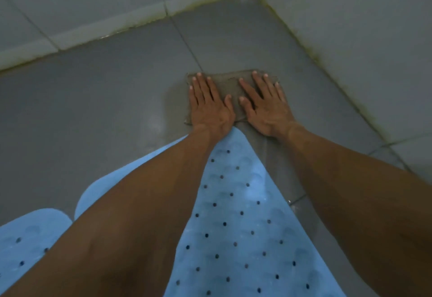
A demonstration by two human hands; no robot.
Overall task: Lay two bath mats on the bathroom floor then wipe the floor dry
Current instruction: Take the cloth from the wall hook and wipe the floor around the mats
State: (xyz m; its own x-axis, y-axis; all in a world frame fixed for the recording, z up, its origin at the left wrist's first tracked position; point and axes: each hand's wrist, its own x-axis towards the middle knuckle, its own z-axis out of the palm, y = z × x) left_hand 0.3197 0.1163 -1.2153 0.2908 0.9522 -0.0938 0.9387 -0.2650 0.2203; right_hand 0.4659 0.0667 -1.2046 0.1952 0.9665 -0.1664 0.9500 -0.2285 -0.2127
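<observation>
A grey-brown cloth lies flat on the grey tiled floor near the far right corner. My left hand and my right hand both press flat on it, fingers spread, side by side. A light blue bath mat with small holes lies between my forearms, its rounded end just behind my wrists. A second light blue mat lies at the lower left, partly hidden by my left arm.
Pale tiled walls meet in a corner at the upper right, with stained grout along the floor joint. A wet patch darkens the tile left of the cloth. Bare floor stretches to the left.
</observation>
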